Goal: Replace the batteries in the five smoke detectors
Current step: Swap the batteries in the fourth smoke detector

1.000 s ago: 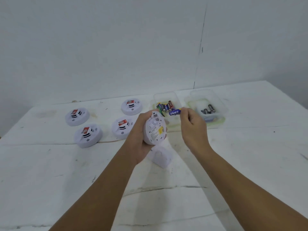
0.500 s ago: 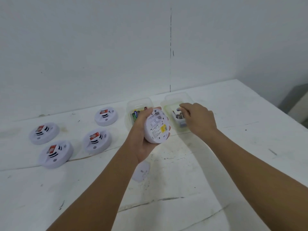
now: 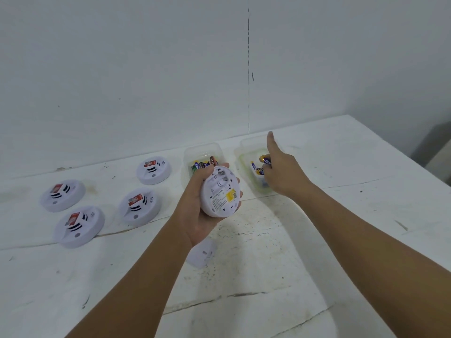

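White plastic, round and smooth, the detector (image 3: 220, 191) sits back-up in the left hand (image 3: 202, 206), whose fingers curl round its rim, its battery bay open and seemingly empty. The right hand (image 3: 280, 174) hovers over the right tub (image 3: 246, 145), index finger straight, the other fingers pinching a blue battery (image 3: 264, 160). Judged from this, old cells are being discarded; next a fresh cell must come from the left tub (image 3: 202, 150). Four detectors (image 3: 139, 207) lie on the scuffed white table (image 3: 341, 215), a loose cover (image 3: 202, 254) below the hand.
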